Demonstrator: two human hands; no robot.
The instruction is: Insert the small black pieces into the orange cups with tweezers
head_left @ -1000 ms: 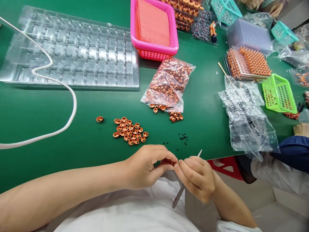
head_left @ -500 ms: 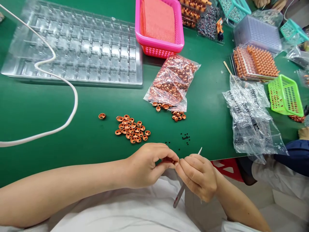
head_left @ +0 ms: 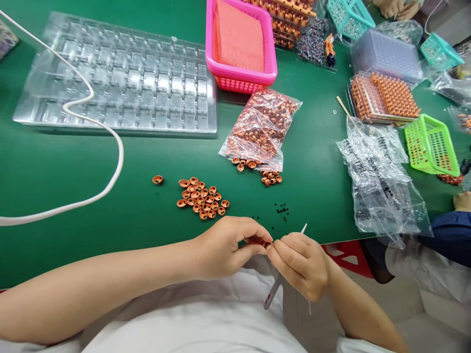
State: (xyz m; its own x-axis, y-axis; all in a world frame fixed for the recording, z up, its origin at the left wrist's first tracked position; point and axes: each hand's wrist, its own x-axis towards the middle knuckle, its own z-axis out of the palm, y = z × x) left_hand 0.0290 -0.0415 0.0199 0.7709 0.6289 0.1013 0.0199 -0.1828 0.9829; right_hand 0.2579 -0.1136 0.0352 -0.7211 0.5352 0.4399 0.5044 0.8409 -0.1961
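My left hand pinches a small copper-coloured ring-like cup between thumb and fingertips, mostly covered by the fingers. My right hand touches that same cup with its fingertips and keeps a pair of grey tweezers in its closed palm, the pointed tip sticking out past the knuckles. Just beyond the hands lie several tiny black pieces. To their left is a group of copper-coloured cups, open side up, with a single cup apart from them.
A clear bag of copper-coloured cups lies ahead, with loose ones at its mouth. Behind it stands a pink basket. A clear moulded tray and white cable are left; crumpled plastic bags and a green basket right.
The view has shifted slightly. Both hands stay together at the small cup, which shows a little more between the fingertips; the tweezers keep nearly the same place.
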